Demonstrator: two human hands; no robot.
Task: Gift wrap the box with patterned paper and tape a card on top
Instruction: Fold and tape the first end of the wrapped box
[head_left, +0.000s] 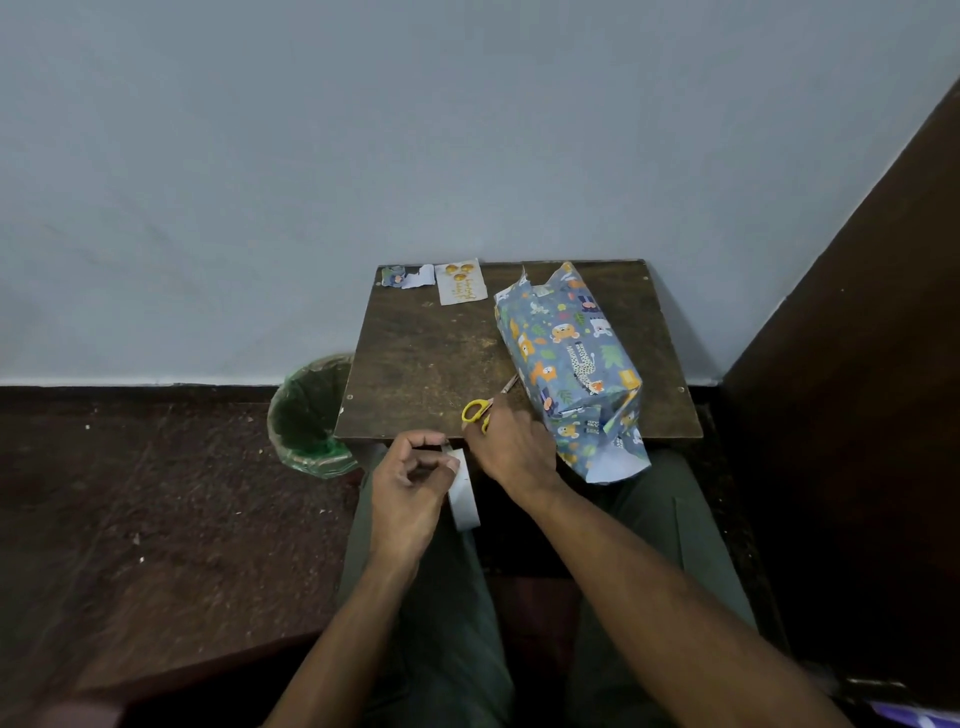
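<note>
left hand (410, 480): curled up, thumb and fingers pinching, just off the near table edge
right hand (511, 441): knuckles up, fingers curled, over that near edge
forearms: my two, both bare

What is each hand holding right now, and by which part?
The left hand pinches a white tape strip by its upper end. The right hand grips the scissors by their yellow handles, blades pointing toward the wrapped box.

Dim, flat indoor light with soft shadows; wide-angle bending at edges, slightly soft.
</note>
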